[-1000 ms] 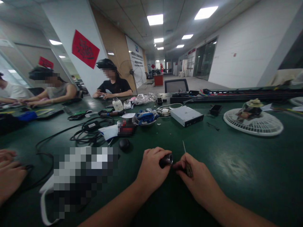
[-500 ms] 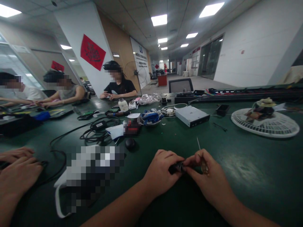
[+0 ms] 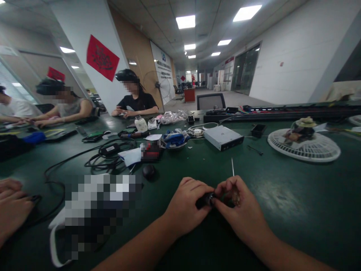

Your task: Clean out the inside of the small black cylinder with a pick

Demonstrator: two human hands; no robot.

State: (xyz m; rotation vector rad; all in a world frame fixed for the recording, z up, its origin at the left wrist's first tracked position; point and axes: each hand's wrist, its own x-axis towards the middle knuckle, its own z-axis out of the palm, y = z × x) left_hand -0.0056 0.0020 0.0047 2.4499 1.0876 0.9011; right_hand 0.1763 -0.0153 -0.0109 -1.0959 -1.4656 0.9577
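My left hand (image 3: 186, 203) is closed around a small black cylindrical part (image 3: 205, 200), whose end points right. At that end the thumb and forefinger of my right hand (image 3: 244, 210) pinch the rim. Tucked in the same hand is a screwdriver (image 3: 232, 167); its thin metal shaft sticks up past the fingers and its yellowish, see-through handle lies against the palm. What exactly the cylinder belongs to cannot be made out. Both hands rest close together just above the green table (image 3: 197, 169).
A white fan grille with a motor (image 3: 304, 141) lies to the right. Ahead are a silver disc drive (image 3: 223, 137), a bowl with blue cloth (image 3: 175, 139) and a black mouse (image 3: 149, 172). Black cables (image 3: 108, 150) coil leftward. Another person's hand (image 3: 14, 207) is at far left; several people sit beyond.
The view has turned slightly right, so the scene sits further left. The screwdriver shaft stands more upright. Both hands keep their hold on the cylinder.
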